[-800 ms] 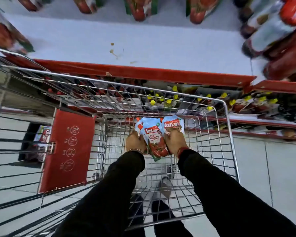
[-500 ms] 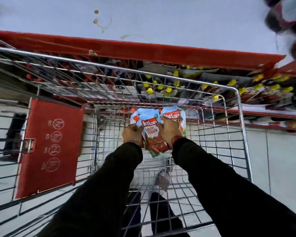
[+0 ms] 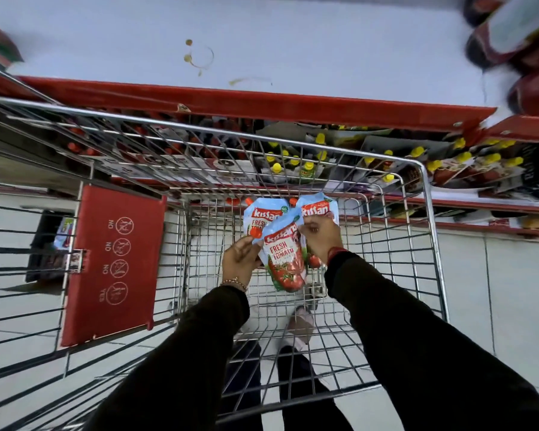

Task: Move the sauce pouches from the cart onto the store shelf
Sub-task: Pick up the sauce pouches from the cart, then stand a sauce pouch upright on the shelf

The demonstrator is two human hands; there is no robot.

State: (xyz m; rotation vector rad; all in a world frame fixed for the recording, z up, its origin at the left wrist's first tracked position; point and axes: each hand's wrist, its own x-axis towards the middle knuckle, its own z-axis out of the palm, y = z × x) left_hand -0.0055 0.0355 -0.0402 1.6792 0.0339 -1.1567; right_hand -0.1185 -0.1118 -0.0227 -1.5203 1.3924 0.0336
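Observation:
Three blue and red tomato sauce pouches are bunched together inside the wire cart (image 3: 427, 213). The front pouch (image 3: 285, 259) hangs with its red bottom down. A second pouch (image 3: 259, 217) lies behind it on the left and a third pouch (image 3: 319, 208) on the right. My left hand (image 3: 240, 264) grips the bunch from the left, near an orange cap. My right hand (image 3: 321, 236) pinches the top of the bunch from the right. Above the cart lies the white store shelf (image 3: 293, 48) with a red front edge.
Dark sauce bottles (image 3: 511, 48) lie at the shelf's right end. A lower shelf holds yellow-capped bottles (image 3: 293, 163). A red child-seat flap (image 3: 112, 262) hangs on the cart's left. My feet show through the cart floor on grey tiles.
The camera has tilted down and closer. My hands have lifted the pouches slightly, and the left hand has shifted from behind the bunch to its left edge.

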